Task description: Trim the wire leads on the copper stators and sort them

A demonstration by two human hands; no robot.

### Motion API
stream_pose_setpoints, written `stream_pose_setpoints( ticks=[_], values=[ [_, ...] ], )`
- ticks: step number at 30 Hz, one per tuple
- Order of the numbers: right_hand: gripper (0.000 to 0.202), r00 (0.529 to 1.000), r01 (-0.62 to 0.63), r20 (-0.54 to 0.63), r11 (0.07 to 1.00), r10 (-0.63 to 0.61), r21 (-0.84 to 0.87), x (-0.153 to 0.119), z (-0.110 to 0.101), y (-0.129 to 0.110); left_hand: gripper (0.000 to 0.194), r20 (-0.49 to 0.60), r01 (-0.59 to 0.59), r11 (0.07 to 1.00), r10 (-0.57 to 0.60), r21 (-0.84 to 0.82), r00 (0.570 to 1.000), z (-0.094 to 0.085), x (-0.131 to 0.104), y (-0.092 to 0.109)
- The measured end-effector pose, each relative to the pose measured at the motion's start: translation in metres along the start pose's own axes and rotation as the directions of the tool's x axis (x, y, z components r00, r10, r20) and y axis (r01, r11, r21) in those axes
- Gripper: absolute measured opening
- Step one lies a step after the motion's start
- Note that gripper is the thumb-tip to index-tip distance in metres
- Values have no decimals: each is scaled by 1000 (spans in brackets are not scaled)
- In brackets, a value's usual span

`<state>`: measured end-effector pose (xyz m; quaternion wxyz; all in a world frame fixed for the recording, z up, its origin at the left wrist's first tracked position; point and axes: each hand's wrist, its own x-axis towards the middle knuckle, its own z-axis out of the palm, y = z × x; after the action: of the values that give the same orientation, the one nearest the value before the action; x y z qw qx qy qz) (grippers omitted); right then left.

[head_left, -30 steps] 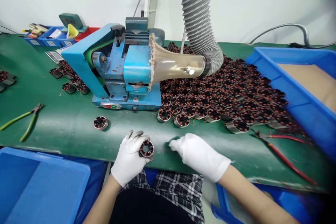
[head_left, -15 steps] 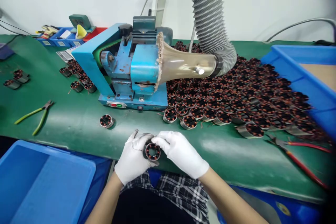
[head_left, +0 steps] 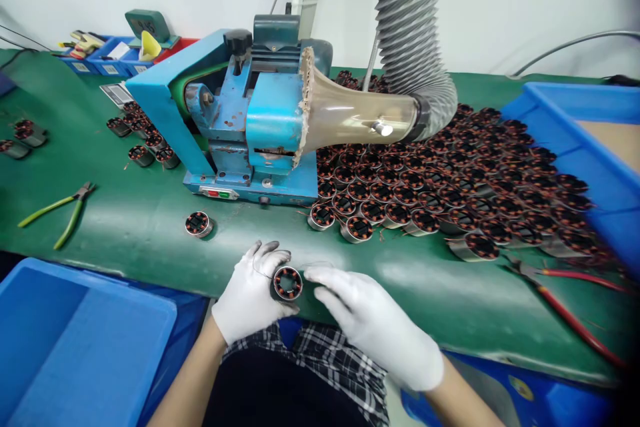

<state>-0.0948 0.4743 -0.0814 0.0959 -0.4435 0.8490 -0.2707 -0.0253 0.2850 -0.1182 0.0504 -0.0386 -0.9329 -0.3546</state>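
Observation:
My left hand [head_left: 256,292], in a white glove with darkened fingertips, is wrapped round a motor stator [head_left: 287,283]. The stator is a short metal ring with copper windings inside, its round opening tilted up towards me. Just right of it is my right hand [head_left: 373,320], also gloved in white, its fingers stretched out and apart from the ring. A thin wire shows faintly by the fingertips; whether the right hand touches it I cannot tell. Beyond my hands, a single stator [head_left: 199,224] stands on the green bench [head_left: 145,240].
A blue belt machine [head_left: 273,113] with a grey exhaust hose [head_left: 410,20] stands behind my hands. Many stators [head_left: 420,221] crowd its right side. Green-handled pliers [head_left: 70,207], red-handled cutters [head_left: 560,300], and blue bins [head_left: 90,340] flank the work area.
My right hand has pulled away from the stator, to the right and down, and its fingers have spread. My left hand still holds the stator. The view has shifted slightly.

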Motion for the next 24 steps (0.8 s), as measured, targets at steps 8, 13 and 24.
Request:
stream_pose_setpoints(
  ticks=[8, 13, 24],
  values=[
    [26, 981, 32, 193, 970, 16, -242, -5, 26, -1, 43, -19, 13, 999, -12, 44, 1000, 0, 1, 6],
    [22, 886, -400, 380, 855, 267, 331, 4, 15, 12, 48, 39, 11, 999, -13, 52, 999, -4, 1, 6],
    [31, 964, -153, -160, 934, 213, 324, -9, 23, 19, 52, 29, -1, 998, -1, 66, 1000, -5, 0, 3]
  ],
)
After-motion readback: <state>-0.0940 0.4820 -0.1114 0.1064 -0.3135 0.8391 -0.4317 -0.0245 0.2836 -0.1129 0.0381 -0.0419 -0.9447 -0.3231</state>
